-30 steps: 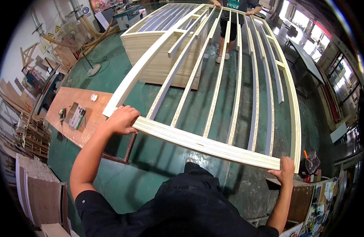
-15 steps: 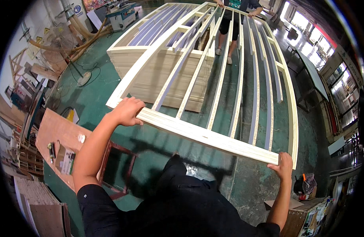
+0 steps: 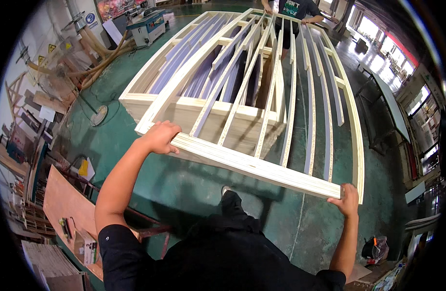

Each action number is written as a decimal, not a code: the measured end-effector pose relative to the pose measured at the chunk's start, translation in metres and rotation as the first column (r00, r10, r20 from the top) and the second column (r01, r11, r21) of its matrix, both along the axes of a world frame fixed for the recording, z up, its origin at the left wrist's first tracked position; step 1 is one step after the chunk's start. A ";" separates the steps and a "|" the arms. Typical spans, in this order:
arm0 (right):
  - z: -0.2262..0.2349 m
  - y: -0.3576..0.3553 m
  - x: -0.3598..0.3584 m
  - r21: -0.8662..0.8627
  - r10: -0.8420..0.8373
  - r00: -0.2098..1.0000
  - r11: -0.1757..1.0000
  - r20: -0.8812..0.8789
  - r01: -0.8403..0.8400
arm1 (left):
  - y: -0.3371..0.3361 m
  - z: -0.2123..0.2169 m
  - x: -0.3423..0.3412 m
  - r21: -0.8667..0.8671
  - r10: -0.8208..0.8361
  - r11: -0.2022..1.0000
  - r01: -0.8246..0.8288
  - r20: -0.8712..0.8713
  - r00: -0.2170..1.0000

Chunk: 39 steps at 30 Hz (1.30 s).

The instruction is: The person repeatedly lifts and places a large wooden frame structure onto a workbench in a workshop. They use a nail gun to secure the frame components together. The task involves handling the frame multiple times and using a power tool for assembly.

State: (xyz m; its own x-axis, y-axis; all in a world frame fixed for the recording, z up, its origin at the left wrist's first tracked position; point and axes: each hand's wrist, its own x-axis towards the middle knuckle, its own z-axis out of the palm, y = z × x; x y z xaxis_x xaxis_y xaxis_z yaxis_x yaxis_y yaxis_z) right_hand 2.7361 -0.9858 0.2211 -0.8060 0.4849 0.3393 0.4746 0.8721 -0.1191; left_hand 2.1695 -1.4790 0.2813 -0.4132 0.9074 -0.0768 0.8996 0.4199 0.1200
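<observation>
Wooden frame [image 3: 261,111] in both hands' fingers [image 3: 161,127]

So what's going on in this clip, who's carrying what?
A person holds the near end rail of a long slatted wooden frame, left hand at one corner and right hand at the other, each in a closed grip. A co-worker holds the far end. The frame hangs level, partly above a stack of similar frames standing on the green floor. A brown board on a stand lies to the person's left.
</observation>
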 end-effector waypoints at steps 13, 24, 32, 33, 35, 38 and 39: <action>-0.002 0.082 -0.152 -0.011 0.084 0.996 0.996 0.001 -0.084 | 0.052 -0.006 -0.136 -0.003 0.022 1.000 -0.022 0.022 1.000; 0.005 0.049 -0.286 0.039 0.151 0.988 0.988 0.015 -0.152 | 0.004 0.008 -0.234 -0.027 0.132 0.991 -0.130 0.097 0.987; -0.002 0.008 -0.352 0.028 0.129 0.992 0.991 0.015 -0.129 | -0.033 -0.005 -0.298 -0.027 0.140 0.990 -0.138 0.075 0.987; -0.002 0.005 -0.358 0.027 0.133 0.991 0.991 0.015 -0.134 | -0.037 -0.010 -0.304 0.006 0.121 0.993 -0.122 0.087 0.989; -0.007 0.004 -0.369 0.026 0.134 0.991 0.991 0.031 -0.134 | -0.038 -0.015 -0.315 0.081 0.081 0.993 -0.090 0.108 0.991; -0.016 -0.001 -0.373 0.007 0.106 0.992 0.994 0.070 -0.107 | -0.033 -0.007 -0.317 -0.018 0.127 0.992 -0.126 0.135 0.983; -0.019 -0.002 -0.372 0.003 0.095 0.992 0.995 0.083 -0.096 | -0.033 -0.011 -0.323 -0.013 0.118 0.993 -0.118 0.139 0.983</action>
State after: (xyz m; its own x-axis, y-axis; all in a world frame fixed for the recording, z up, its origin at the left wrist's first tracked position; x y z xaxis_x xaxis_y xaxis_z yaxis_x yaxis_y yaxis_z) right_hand 2.3645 -0.9875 0.2025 -0.8739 0.4024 0.2726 0.3972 0.9145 -0.0766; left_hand 1.8468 -1.5119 0.2701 -0.5024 0.8524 -0.1451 0.8185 0.5229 0.2381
